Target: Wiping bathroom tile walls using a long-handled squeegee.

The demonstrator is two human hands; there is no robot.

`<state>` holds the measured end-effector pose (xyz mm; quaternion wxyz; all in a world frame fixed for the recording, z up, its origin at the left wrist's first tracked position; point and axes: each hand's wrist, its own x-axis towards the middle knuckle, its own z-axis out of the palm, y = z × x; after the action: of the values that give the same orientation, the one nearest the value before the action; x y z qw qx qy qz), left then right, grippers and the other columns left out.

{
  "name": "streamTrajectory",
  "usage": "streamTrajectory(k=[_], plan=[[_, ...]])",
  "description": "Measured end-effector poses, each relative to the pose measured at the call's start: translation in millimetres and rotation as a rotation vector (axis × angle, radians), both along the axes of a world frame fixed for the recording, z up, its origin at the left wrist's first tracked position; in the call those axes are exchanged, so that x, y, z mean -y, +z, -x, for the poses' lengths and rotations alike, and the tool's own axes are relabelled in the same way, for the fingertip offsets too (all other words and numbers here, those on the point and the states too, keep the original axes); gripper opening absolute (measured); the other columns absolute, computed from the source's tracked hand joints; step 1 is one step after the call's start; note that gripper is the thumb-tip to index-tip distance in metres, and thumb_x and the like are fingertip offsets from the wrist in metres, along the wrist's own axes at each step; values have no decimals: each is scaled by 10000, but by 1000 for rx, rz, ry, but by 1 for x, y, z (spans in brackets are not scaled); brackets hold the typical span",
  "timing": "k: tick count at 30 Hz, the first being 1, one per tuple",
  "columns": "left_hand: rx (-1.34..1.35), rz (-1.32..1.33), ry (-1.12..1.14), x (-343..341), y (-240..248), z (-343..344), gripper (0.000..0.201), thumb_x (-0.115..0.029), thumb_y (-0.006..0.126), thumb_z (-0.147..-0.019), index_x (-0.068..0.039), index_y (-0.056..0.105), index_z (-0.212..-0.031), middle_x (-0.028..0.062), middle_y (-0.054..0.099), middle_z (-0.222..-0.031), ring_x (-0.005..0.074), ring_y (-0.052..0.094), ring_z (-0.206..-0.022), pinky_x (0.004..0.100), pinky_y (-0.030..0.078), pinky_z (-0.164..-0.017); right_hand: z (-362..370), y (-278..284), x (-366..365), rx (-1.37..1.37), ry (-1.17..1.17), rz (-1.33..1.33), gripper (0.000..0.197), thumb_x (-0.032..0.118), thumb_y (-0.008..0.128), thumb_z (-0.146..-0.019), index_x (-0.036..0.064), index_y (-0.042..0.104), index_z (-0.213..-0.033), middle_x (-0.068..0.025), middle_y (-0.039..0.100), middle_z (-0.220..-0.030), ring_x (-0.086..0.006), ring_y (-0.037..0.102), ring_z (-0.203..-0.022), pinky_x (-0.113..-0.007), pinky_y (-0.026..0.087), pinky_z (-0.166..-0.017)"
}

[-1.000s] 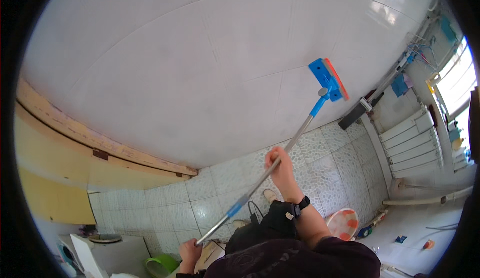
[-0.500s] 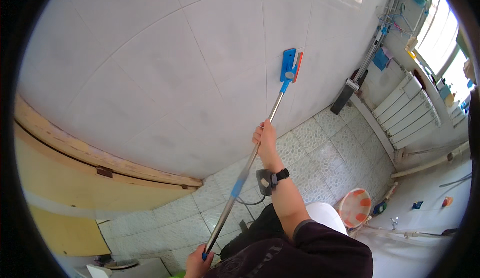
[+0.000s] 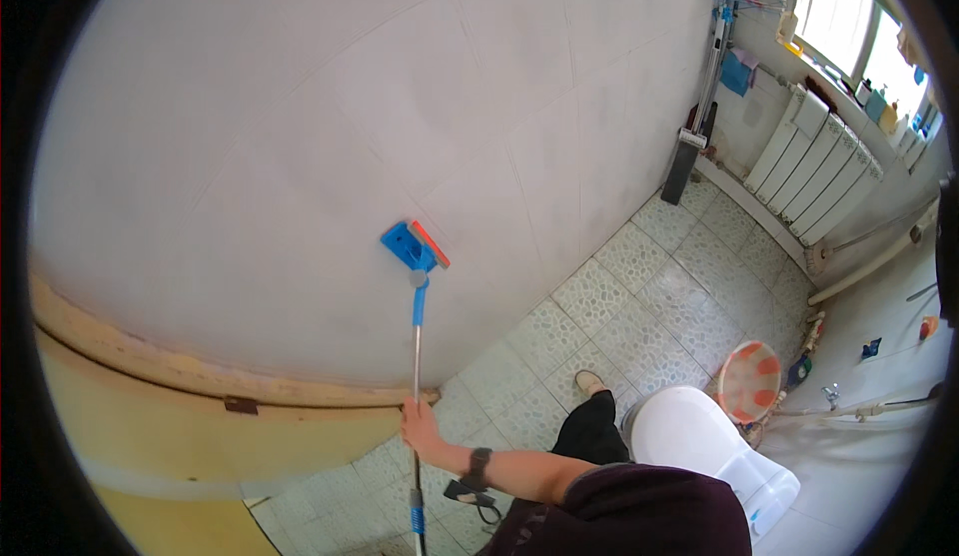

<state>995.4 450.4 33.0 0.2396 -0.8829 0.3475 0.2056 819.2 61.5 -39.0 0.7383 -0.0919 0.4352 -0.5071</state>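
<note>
My right hand (image 3: 424, 430) is wrapped round the metal pole of a long-handled window squeegee (image 3: 417, 354). The squeegee's blue head (image 3: 404, 244), with an orange-red blade along one side, is against the white tiled wall (image 3: 300, 156) or very close to it. Below my hand the pole runs down past a blue collar (image 3: 417, 518) and out at the lower edge. My right wrist carries a dark band (image 3: 479, 468), with a small dark box on a cable beside it. My left hand is out of view.
Left of me is a yellow door (image 3: 200, 436) in a worn wooden frame. At my right stand a white toilet (image 3: 684, 431) and an orange-and-white basket (image 3: 749, 381). A flat mop (image 3: 681, 168) leans in the far corner, near a white radiator (image 3: 814, 161) under the window.
The squeegee head has moved left and down along the wall, and the pole is now nearly upright. My right hand has come left and lower. My left hand has left the view.
</note>
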Motion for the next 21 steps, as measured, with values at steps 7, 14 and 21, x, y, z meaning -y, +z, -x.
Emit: streamTrajectory(k=[7,14,21], plan=[[-203,212,-389,116,-36,71,380,-341,492,-783,4,554,-928,182,595,-821,312,582,-738,392,446,-620,123,-104,74,-756,-237,360,73,137,510,-643,76,522,-680,-106,481,-684,-263,462,-713,-398,373,-614],[-459,123,-574,313,26,234,385,-346,421,-817,-18,509,-998,224,540,-891,388,493,-861,441,396,-724,360,-45,196,-614,-623,329,288,330,350,-864,128,370,-659,12,341,-490,-109,337,-387,-248,277,-345],[-597,450,-869,426,21,335,272,-313,523,-763,-48,460,-768,159,531,-602,367,518,-564,436,377,-490,513,-4,252,45,-686,132,250,337,358,-854,121,348,-728,34,274,-493,-85,271,-378,-229,232,-348]])
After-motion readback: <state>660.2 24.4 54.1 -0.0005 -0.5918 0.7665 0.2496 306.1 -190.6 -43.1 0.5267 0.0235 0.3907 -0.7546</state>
